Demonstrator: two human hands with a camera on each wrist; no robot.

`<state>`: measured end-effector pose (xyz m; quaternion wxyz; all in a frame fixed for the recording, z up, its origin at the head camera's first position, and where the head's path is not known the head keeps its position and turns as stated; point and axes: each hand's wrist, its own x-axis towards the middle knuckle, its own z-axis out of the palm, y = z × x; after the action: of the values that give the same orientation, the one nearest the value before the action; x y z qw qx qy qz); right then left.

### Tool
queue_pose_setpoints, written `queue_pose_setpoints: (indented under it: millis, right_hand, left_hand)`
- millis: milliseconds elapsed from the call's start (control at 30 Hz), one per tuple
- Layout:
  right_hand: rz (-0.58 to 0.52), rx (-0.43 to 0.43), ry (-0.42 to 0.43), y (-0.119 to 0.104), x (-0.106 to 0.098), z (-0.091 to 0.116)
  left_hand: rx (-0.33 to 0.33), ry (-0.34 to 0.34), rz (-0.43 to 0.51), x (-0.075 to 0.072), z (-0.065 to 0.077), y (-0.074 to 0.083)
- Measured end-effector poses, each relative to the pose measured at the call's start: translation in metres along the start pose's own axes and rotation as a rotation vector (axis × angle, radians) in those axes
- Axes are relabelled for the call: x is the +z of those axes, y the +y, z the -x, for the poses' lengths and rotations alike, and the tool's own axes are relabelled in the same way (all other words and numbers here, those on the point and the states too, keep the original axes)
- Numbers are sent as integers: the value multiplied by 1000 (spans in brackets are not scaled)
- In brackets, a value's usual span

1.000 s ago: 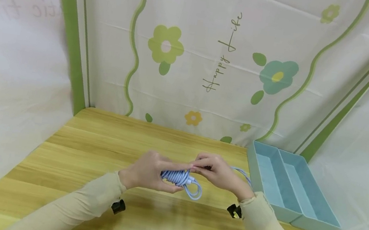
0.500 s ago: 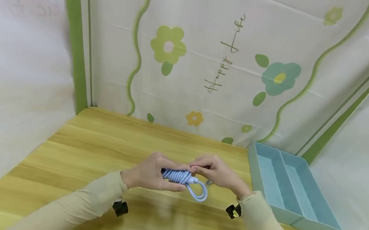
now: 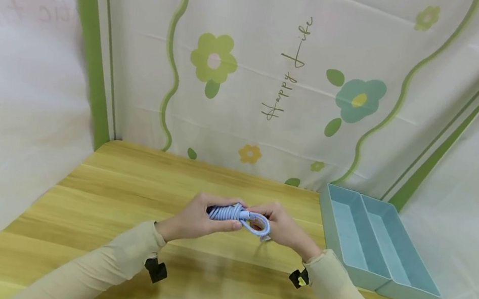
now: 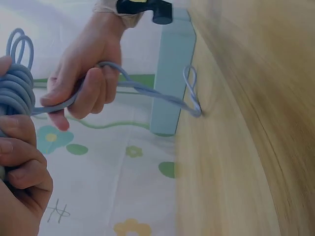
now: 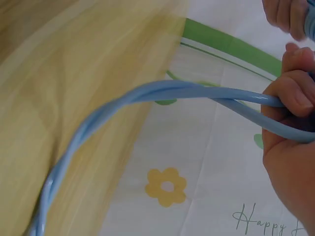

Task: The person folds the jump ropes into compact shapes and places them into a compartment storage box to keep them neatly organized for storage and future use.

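Note:
A light blue cord (image 3: 226,212) is wound into a tight coil, with a free loop sticking out of its right end. My left hand (image 3: 190,217) grips the coil, thumb on the near side and fingers on the far side. Beside that loop, my right hand (image 3: 285,227) holds the running part of the cord in curled fingers. In the left wrist view, the twisted tail (image 4: 170,98) runs from the right hand down to the table. The right wrist view shows this doubled tail (image 5: 162,92) leaving the fist, with the left hand (image 5: 285,17) at the top corner.
Two light blue bins (image 3: 412,295) stand side by side at the right of the wooden table (image 3: 161,179). A white flowered cloth (image 3: 248,84) hangs behind it, with pale cloth on both sides.
The coil has tipped upward in my left hand and its end loop has risen. My right hand has turned around the cord. The tail beside the right wrist has dropped from the head view.

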<state>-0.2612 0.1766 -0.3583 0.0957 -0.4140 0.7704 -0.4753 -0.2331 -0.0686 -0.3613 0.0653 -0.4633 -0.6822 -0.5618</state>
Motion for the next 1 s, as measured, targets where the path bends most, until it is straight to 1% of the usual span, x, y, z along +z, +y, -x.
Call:
queue_pose_setpoints:
  millis: [33,67,167,300,367,467,567,633,800,933,1000]
  right_hand:
    - [4,-9,4,0,3,1]
    - [12,-11,8,1,6,2]
    - [41,-30,27,1,14,3]
    - [110,-17,63,-5,24,1]
    - [176,-5,89,-9,30,-1]
    - [302,-25,135,-13,37,-3]
    - [427,-57,169,-18,42,-4]
    - [473,-58,172,-22,44,-3]
    - [529,-38,143,-28,46,-2]
    - [559,-61,135,-27,50,-1]
    - [570,-77,146,-25,51,0]
  left_hand:
    - [-32,24,2,0,1,0]
    - [-62,47,8,-1,1,-5]
    - [-148,125,23,-2,0,-6]
    - [-228,235,8,-4,-6,-6]
    - [-260,279,-14,-4,-9,-7]
    - [-301,314,-38,-2,-12,-10]
    - [-325,338,-43,1,-15,-13]
    - [-329,361,-46,2,-16,-15]
    - [-325,401,-87,2,-18,-18]
    - [-344,411,-134,1,-19,-24]
    - [-357,411,-152,1,-18,-28]
